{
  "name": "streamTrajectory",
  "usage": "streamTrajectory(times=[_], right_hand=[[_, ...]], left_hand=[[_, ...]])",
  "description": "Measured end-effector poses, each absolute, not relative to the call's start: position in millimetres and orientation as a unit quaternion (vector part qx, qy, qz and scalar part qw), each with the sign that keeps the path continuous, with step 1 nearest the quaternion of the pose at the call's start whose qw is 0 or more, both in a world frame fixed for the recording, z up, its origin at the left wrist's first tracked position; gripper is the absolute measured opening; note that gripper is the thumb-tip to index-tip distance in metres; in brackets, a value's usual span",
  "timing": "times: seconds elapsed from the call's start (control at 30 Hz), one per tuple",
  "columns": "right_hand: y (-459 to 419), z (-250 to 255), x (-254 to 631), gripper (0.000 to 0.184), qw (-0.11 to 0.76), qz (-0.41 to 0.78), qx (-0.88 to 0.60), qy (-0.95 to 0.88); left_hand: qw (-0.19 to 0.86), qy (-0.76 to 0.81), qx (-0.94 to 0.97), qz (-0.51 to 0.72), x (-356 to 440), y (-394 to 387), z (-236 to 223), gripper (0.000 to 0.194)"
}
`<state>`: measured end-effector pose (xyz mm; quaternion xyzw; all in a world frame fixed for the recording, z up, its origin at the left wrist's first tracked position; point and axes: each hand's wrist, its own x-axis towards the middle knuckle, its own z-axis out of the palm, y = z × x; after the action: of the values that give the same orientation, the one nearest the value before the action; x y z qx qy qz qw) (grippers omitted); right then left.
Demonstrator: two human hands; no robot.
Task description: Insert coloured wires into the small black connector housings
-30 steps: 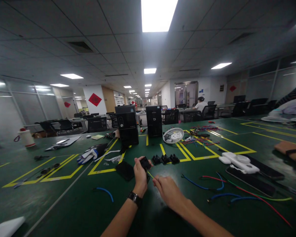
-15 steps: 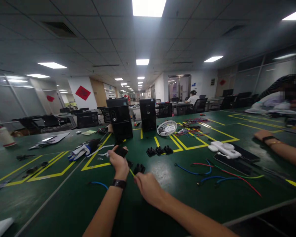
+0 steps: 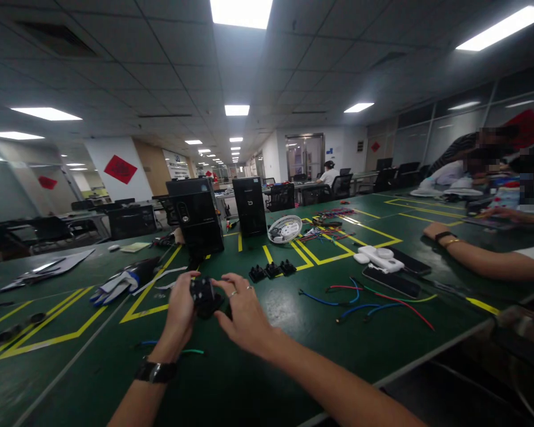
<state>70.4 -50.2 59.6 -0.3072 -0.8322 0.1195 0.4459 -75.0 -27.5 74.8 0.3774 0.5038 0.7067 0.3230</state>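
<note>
The left hand [image 3: 181,305] is clamped on a small, boxy, black plastic-looking part [image 3: 203,295], between it and the right hand [image 3: 244,311], whose grip I cannot tell. Three small, black plastic-looking pieces [image 3: 273,270] stand beyond the right hand.

1. We see a narrow, upright black box [image 3: 249,206].
2. Left of the narrow box stands a wider, glossy black box [image 3: 196,222].
3. Farther left of the narrow box, nearer us, lies a white fabric glove with blue trim [image 3: 115,287].
4. Right of the narrow box, also nearer us, lies a rounded white plastic device [image 3: 377,258].
</note>
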Motion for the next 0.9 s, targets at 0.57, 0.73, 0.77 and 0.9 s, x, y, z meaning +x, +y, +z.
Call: streamTrajectory(times=[0.57, 0.73, 0.77, 0.9], right_hand=[[43.8, -2.3, 149.6, 0.095, 0.27, 0.211, -0.358, -0.869], [55.6, -9.7, 130.3, 0.096, 0.265, 0.236, -0.29, -0.889], [57.1, -9.3, 131.0, 0.094, 0.265, 0.238, -0.277, -0.893], [70.6, 3.6, 142.5, 0.073, 0.289, 0.172, -0.279, -0.899]], left_hand=[[0.139, 0.462, 0.863, 0.151, -88.2, -14.6, 37.9, 0.042], [0.136, 0.465, 0.859, 0.164, -76.4, -14.2, 33.4, 0.033], [0.135, 0.47, 0.855, 0.172, -74.3, -13.6, 32.8, 0.033], [0.15, 0.48, 0.836, 0.217, -71.0, -12.8, 29.1, 0.044]])
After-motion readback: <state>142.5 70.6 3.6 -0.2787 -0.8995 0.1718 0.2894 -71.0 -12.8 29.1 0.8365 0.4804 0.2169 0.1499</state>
